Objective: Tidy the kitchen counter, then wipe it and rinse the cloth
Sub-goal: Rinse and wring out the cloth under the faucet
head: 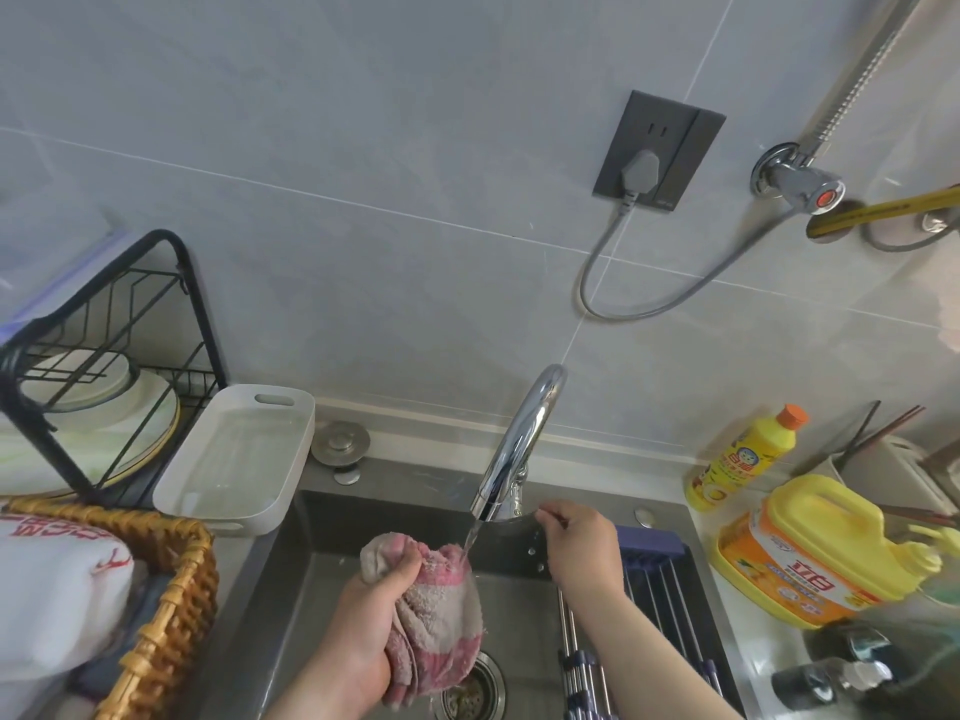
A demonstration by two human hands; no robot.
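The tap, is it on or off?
On. A thin stream of water falls from the tap onto the pink cloth that the left hand grips over the sink. The right hand pinches the tap lever.

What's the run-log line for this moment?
stage: rinsing | left hand: grips cloth under running faucet | right hand: pinches faucet lever | sink: cloth above drain

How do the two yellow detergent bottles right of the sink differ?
The small bottle is slim with an orange cap; the large jug is squat with a moulded handle. The small bottle stands nearer the wall; the large jug stands in front of it. Both are yellow.
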